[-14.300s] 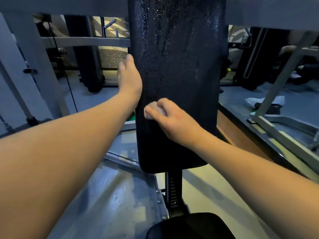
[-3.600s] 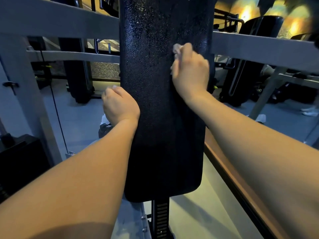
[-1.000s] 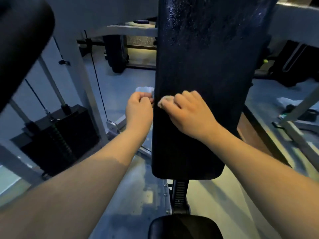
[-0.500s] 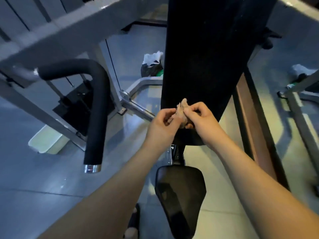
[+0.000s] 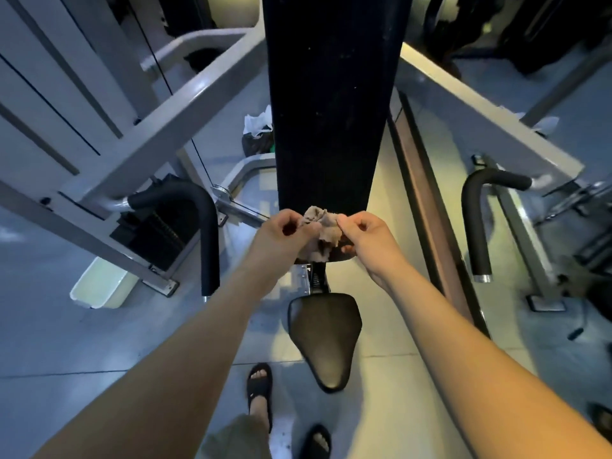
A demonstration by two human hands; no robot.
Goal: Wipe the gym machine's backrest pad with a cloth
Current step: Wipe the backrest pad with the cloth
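Note:
The tall black backrest pad [image 5: 331,104] stands upright in the middle of the view, its lower end hidden behind my hands. A small crumpled beige cloth [image 5: 319,231] hangs in front of that lower end. My left hand [image 5: 286,228] pinches the cloth's left side and my right hand [image 5: 362,231] pinches its right side, both held just off the pad. The cloth is bunched between the two hands.
A black seat pad [image 5: 326,332] sits below the backrest. Black padded handles [image 5: 208,233] [image 5: 477,223] hang on both sides from the grey frame [image 5: 159,124]. A pale bin [image 5: 99,286] stands at the left. My sandalled feet [image 5: 260,389] are on the floor.
Both hands have drawn slightly apart with the cloth between them, spreading it. My view has tilted further down, so the seat and my feet now show.

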